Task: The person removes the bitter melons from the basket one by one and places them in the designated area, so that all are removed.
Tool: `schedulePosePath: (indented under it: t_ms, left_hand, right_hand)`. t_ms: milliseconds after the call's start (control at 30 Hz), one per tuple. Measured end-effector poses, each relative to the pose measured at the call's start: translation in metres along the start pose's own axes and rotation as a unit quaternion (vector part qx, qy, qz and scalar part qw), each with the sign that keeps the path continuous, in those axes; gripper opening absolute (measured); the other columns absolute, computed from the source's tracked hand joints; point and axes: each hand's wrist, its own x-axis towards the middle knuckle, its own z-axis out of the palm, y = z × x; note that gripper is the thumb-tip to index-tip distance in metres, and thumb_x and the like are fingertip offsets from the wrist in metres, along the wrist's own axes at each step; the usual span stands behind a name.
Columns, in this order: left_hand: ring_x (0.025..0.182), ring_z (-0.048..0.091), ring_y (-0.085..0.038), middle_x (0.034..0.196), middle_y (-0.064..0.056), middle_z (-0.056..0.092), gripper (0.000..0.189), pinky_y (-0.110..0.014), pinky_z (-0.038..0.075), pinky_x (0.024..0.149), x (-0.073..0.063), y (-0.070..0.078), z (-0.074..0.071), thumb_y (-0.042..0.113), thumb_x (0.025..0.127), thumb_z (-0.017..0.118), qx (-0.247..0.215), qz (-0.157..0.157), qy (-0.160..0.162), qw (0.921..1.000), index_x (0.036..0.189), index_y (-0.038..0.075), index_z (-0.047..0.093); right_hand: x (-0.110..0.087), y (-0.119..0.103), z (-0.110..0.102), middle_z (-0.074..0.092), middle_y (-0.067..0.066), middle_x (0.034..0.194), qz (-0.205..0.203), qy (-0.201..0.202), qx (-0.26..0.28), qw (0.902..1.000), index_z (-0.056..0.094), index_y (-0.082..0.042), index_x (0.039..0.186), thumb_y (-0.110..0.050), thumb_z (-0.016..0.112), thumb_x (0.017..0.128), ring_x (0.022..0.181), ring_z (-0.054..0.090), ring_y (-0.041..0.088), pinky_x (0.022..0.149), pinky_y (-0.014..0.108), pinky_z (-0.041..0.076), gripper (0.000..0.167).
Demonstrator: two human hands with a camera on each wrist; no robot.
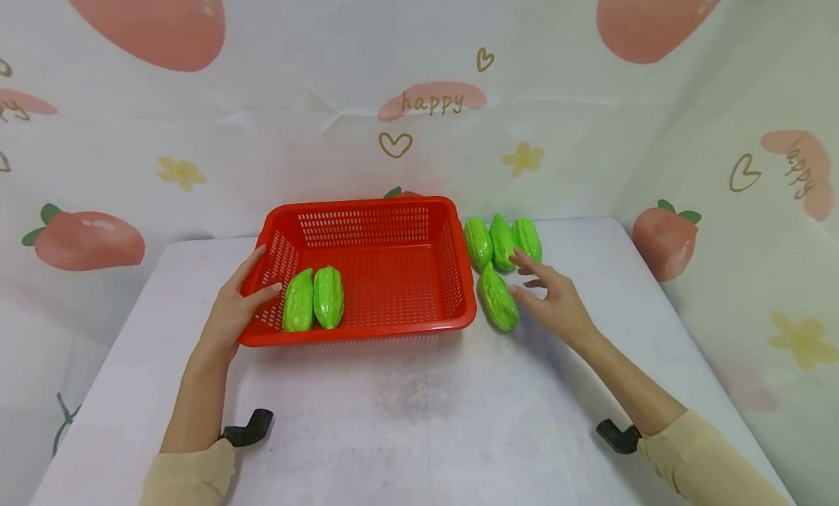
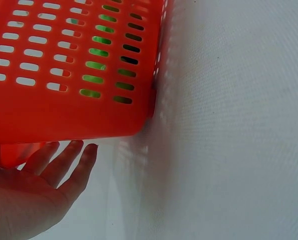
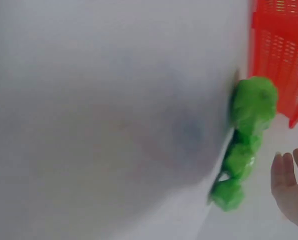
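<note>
A red plastic basket (image 1: 393, 287) with slotted walls stands on the table, holding two green bitter melons, one (image 1: 298, 302) beside the other (image 1: 328, 296). My left hand (image 1: 232, 306) holds its left rim, thumb over the inside and fingers along the outside; the left wrist view shows those fingers (image 2: 64, 167) by the rim. Right of the basket, one bitter melon (image 1: 498, 298) lies in front of three more (image 1: 502, 242). My right hand (image 1: 553, 302) hovers beside the front one, fingers spread and holding nothing. The right wrist view is blurred but shows the bitter melons (image 3: 254, 102) near the hand.
The white table (image 1: 406, 418) extends in front of the basket and to both sides. A fruit-printed cloth (image 1: 328, 135) hangs behind and along the sides. Dark wrist-camera mounts (image 1: 249, 428) stick out from both wrists.
</note>
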Motion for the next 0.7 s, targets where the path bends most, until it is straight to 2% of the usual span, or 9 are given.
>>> schedulePosePath:
  t_ms: [100,167,300,467,533,567,700]
  left_hand:
    - [0.131,0.035,-0.037,0.159,-0.018,0.025,0.072,-0.017,0.052,0.078,0.0,0.001,0.0,0.035,0.099,0.058,-0.001,0.005,0.0,1.0,0.158,0.041,0.017]
    - [0.131,0.035,-0.037,0.159,-0.018,0.025,0.072,-0.017,0.052,0.078,0.001,0.001,0.001,0.034,0.1,0.058,-0.002,0.006,-0.001,1.0,0.158,0.04,0.017]
    - [0.131,0.036,-0.037,0.16,-0.017,0.025,0.072,-0.017,0.052,0.078,0.002,0.0,0.001,0.034,0.099,0.058,-0.004,0.002,-0.002,1.0,0.158,0.041,0.016]
    - [0.132,0.036,-0.037,0.16,-0.017,0.024,0.073,-0.018,0.053,0.077,0.004,-0.002,0.0,0.033,0.1,0.058,-0.01,-0.001,-0.003,1.0,0.158,0.041,0.015]
    - [0.132,0.036,-0.037,0.16,-0.017,0.024,0.073,-0.019,0.053,0.077,0.004,-0.003,0.0,0.032,0.1,0.058,-0.011,-0.002,-0.003,0.9999,0.158,0.041,0.015]
    - [0.132,0.036,-0.037,0.16,-0.017,0.024,0.073,-0.019,0.054,0.077,0.004,-0.003,0.0,0.032,0.1,0.058,-0.011,-0.003,-0.002,0.9999,0.158,0.041,0.015]
    - [0.133,0.036,-0.036,0.16,-0.016,0.024,0.073,-0.02,0.054,0.079,0.004,-0.003,0.0,0.031,0.1,0.058,-0.014,-0.004,-0.001,0.9999,0.158,0.042,0.015]
  right_hand:
    - [0.003,-0.017,-0.001,0.06,0.014,0.135,-0.019,0.012,0.001,0.9997,0.045,-0.008,0.149,0.002,0.071,0.088,0.112,0.058,0.019,0.09,0.037,0.053,0.066]
    - [0.005,-0.032,-0.002,0.061,0.017,0.133,-0.031,0.016,0.004,0.9994,0.046,-0.002,0.147,0.005,0.071,0.087,0.11,0.058,0.016,0.089,0.034,0.053,0.066]
    - [0.01,-0.059,-0.005,0.061,0.021,0.131,-0.043,0.011,0.006,0.999,0.047,0.005,0.143,0.009,0.071,0.085,0.108,0.059,0.02,0.088,0.036,0.054,0.063]
    - [0.017,-0.072,-0.002,0.061,0.021,0.13,-0.05,0.0,0.017,0.9986,0.049,0.006,0.141,0.007,0.073,0.085,0.106,0.061,0.029,0.088,0.041,0.055,0.061]
    - [0.02,-0.075,0.0,0.062,0.021,0.13,-0.055,-0.004,0.023,0.9982,0.051,0.006,0.14,0.006,0.073,0.084,0.105,0.061,0.031,0.087,0.039,0.055,0.061]
    - [0.022,-0.076,0.002,0.061,0.022,0.13,-0.059,-0.004,0.028,0.9978,0.051,0.006,0.14,0.007,0.073,0.084,0.105,0.061,0.032,0.087,0.037,0.055,0.06]
    - [0.029,-0.083,0.007,0.06,0.023,0.132,-0.068,-0.01,0.044,0.9966,0.051,0.008,0.139,0.009,0.073,0.083,0.106,0.061,0.034,0.087,0.015,0.05,0.06]
